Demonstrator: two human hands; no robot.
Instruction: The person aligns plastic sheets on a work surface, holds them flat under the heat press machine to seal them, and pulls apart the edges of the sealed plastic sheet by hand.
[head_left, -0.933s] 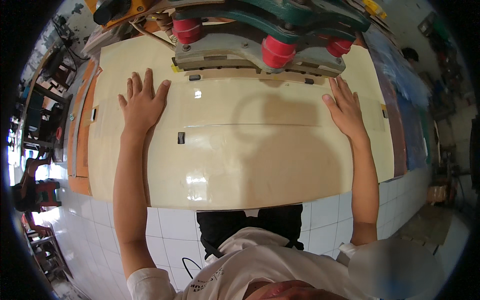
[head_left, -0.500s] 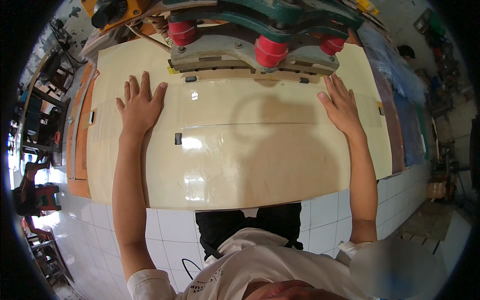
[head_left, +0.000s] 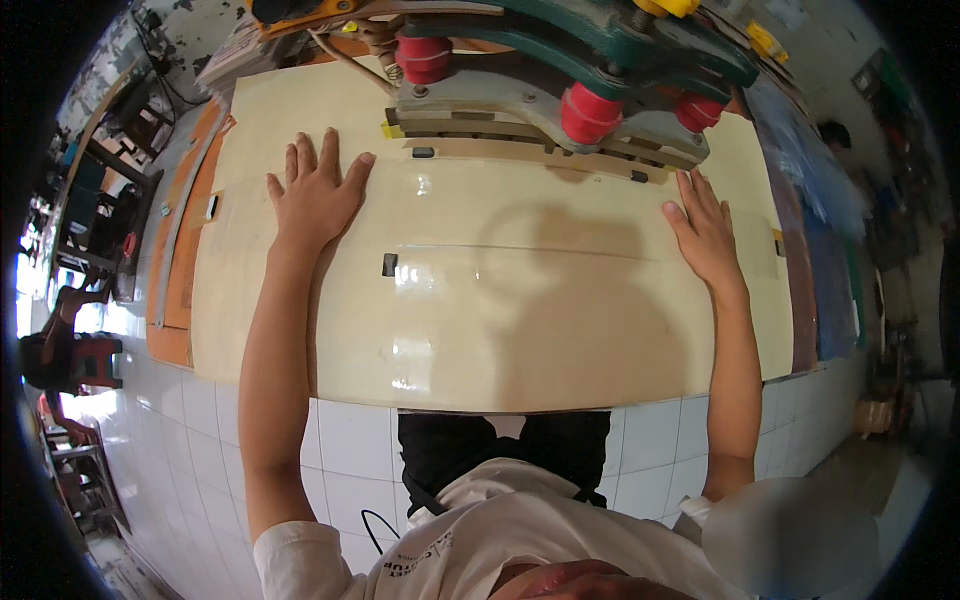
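A large cream-coloured sheet covers the worktable in front of me, with a glossy clear panel on its middle. My left hand lies flat on the left part of the sheet, fingers spread. On the right, my right hand rests with its fingers stretched forward, its tips near the right end of a press head. That press has a green frame, red round mounts and a grey metal plate above the sheet's far part. Small black stops, one of them here, sit along the plate's front edge. Neither hand holds anything.
Orange wooden boards edge the table at left. Blue plastic sheeting hangs over the right side. A red stool stands on the white tiled floor at left. At far right, a person's head shows.
My view has turned slightly, so the press, sheet and left hand appear farther right. Both hands stay flat on the sheet in much the same places.
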